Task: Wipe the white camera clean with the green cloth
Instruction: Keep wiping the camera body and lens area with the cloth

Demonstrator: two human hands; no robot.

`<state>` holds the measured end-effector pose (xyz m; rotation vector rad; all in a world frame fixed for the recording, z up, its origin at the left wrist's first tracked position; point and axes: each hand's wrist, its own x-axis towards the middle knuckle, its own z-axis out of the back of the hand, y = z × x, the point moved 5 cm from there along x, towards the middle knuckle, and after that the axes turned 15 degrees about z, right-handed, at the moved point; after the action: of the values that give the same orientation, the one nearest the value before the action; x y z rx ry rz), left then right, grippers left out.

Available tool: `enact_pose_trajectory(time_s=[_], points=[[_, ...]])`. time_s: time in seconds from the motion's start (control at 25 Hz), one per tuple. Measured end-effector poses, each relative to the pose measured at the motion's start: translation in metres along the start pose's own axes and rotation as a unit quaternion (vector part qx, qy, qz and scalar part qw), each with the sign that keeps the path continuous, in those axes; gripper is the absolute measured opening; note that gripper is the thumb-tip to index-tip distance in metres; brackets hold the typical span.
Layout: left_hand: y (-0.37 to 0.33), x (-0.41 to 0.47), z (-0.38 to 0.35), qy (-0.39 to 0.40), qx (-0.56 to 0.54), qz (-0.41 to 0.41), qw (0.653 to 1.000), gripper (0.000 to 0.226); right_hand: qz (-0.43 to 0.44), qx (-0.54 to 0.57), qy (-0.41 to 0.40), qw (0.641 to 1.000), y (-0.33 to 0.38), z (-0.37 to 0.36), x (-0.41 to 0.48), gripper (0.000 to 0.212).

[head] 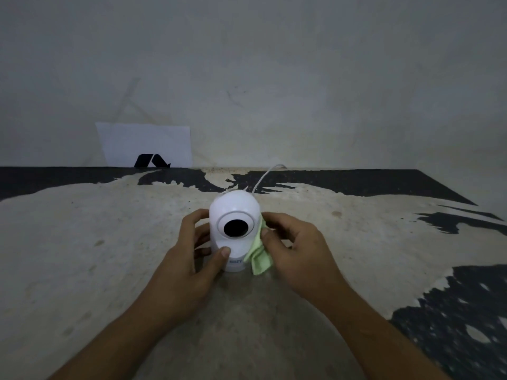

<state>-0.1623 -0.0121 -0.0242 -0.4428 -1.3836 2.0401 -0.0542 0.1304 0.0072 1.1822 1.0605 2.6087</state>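
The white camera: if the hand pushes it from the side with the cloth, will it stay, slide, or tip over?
The camera looks tall with a rounded head on a narrower base, so a high push may tip it. Its smooth shell would probably slide on the surface. The left hand braces it, and the cable behind may tug slightly.

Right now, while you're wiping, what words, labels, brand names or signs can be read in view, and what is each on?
Small grey print on the base of the white camera, beside the left hand's thumb: too blurred to read.
Black angular mark, a sign with no letters, on the white paper against the wall.
Green cloth in the right hand: no text visible.
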Motion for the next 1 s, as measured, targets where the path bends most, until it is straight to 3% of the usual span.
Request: enact_pose_trajectory(time_s=[0.16,0.36,0.44,0.64,0.8,0.92,1.0], points=[[-0.002,0.0,0.0,-0.001,-0.003,-0.003,1.0,0.056,0.082,-0.013,-0.033,0.996,0.015,0.001,0.0,0.036],[-0.004,0.0,0.001,0.002,-0.006,-0.005,1.0,0.057,0.234,-0.144,0.04,0.961,0.04,-0.016,-0.009,0.056],[-0.006,0.0,0.001,0.0,-0.009,-0.006,1.0,0.057,0.229,-0.143,0.049,0.962,0.04,-0.02,-0.008,0.058],[-0.004,0.001,0.001,0.003,-0.029,-0.012,1.0,0.054,0.066,0.005,0.018,0.998,0.025,-0.02,0.005,0.053],[-0.004,0.001,0.0,0.009,-0.025,-0.008,1.0,0.052,0.153,-0.12,-0.024,0.981,0.033,-0.017,-0.001,0.035],[-0.005,0.001,0.0,0.015,-0.022,-0.006,1.0,0.052,0.117,-0.119,-0.038,0.985,0.031,-0.015,0.003,0.031],[-0.005,0.002,-0.001,0.011,-0.019,-0.003,1.0,0.052,0.148,-0.141,-0.048,0.978,0.035,-0.014,0.007,0.029]])
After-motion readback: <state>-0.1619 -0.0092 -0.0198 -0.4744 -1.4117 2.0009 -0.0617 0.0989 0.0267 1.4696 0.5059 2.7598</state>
